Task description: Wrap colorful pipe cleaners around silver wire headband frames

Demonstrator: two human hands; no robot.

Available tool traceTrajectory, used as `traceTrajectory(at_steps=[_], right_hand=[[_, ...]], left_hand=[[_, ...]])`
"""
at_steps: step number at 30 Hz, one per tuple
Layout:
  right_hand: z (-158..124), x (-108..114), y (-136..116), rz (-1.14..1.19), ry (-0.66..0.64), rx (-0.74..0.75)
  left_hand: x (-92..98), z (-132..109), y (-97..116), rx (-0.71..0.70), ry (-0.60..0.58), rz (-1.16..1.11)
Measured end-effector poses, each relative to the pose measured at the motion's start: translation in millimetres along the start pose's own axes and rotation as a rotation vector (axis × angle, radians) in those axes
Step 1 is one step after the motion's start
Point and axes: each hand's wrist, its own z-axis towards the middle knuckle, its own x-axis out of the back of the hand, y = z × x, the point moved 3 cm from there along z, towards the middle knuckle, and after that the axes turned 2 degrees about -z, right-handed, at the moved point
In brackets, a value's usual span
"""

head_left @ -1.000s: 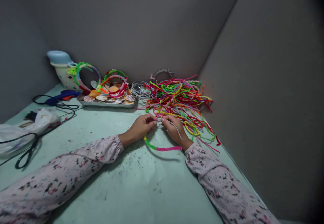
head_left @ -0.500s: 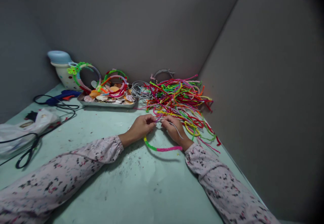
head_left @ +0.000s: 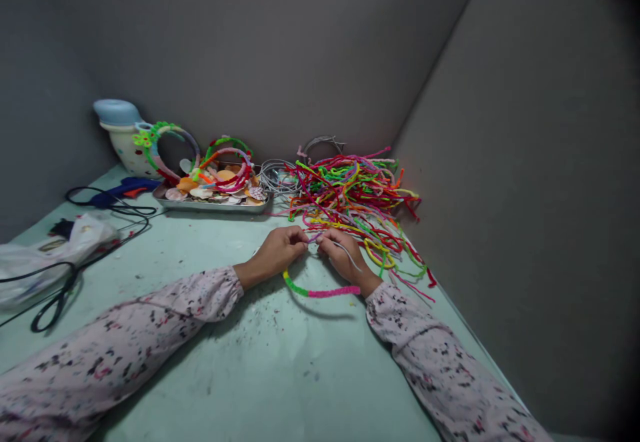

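Observation:
My left hand (head_left: 281, 250) is closed in a pinch on a curved wire wrapped in coloured pipe cleaner. The wrapped part (head_left: 320, 292) hangs below that hand in yellow, green and pink. Between the two hands shows a short purple pipe cleaner (head_left: 314, 237), running from the left fingertips to the right. My right hand (head_left: 345, 259) pinches around its other end, and the bare grey wire (head_left: 349, 254) curves out over that hand. The fingertips hide exactly how the purple piece lies on the wire.
Just beyond my right hand lies a heap of pipe cleaners (head_left: 350, 189). Coiled wire (head_left: 279, 177) sits beside a metal tray (head_left: 215, 207) of shells and wrapped hoops. At left are a blue-lidded container (head_left: 125, 135), a black cable (head_left: 70, 282) and a plastic bag (head_left: 75, 245).
The purple pipe cleaner between my fingertips has tilted a little flatter. The wrapped wire below has shifted very slightly up and left; both hands stay nearly in place.

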Motion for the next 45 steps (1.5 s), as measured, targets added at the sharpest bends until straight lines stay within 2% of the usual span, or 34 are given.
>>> traceTrajectory(at_steps=[4,11,17,28,45], right_hand=[[0.6,-0.1,0.6,-0.029,0.025,0.023],[-2.8,-0.4,-2.7,-0.11,0.056,0.143],[-5.3,0.2,-6.7,-0.176,0.061,0.206],[-4.7,0.6,-5.5,-0.2,0.068,0.224],[-4.6,1.0,-2.8,-0.198,0.07,0.218]], left_hand=[[-2.6,1.9,-2.8,0.046,-0.003,-0.131],[0.8,0.6,5.5,0.149,-0.035,-0.33],[1.6,1.5,4.9,0.241,-0.033,-0.311],[2.2,2.0,1.9,0.21,-0.078,-0.285],[3.1,2.3,0.9,0.185,-0.084,-0.26]])
